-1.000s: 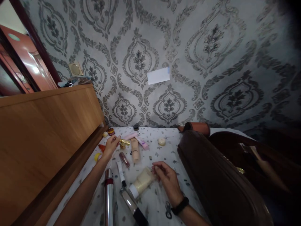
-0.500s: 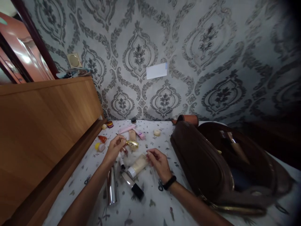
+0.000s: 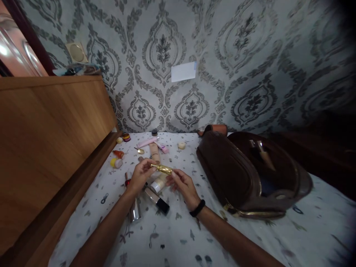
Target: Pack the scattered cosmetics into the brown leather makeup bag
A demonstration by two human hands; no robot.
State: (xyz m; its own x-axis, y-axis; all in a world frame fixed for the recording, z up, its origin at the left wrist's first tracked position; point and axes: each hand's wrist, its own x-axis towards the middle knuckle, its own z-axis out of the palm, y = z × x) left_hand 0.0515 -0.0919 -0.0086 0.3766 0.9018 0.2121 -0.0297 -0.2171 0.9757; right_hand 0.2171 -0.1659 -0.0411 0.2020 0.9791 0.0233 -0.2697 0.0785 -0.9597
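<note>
A small shiny gold cosmetic bottle (image 3: 165,170) is held level between my two hands. My left hand (image 3: 140,174) pinches its narrow end. Its wide end is gripped by the fingertips of my right hand (image 3: 185,187), which has a black band at the wrist. Just below lies a cream tube with a white cap (image 3: 158,184), partly hidden by the right fingers. A clear tube with a black cap (image 3: 162,205) and a silver cylinder (image 3: 135,213) lie nearer to me, partly behind my left hand and forearm. Beyond the hands rests a beige tube (image 3: 154,151).
An open brown bag (image 3: 228,167) with brushes in it stands at right. Pink tubes (image 3: 147,142), a small cream round item (image 3: 181,145), a dark-lidded jar (image 3: 126,137) and a yellow-capped bottle (image 3: 115,162) lie on the patterned cloth (image 3: 167,244). Wooden furniture (image 3: 55,122) borders the left.
The gold bottle has moved slightly right and turned more level. My right hand, earlier apart from it near the cream tube, has come up to its wide end. The view has shifted downward.
</note>
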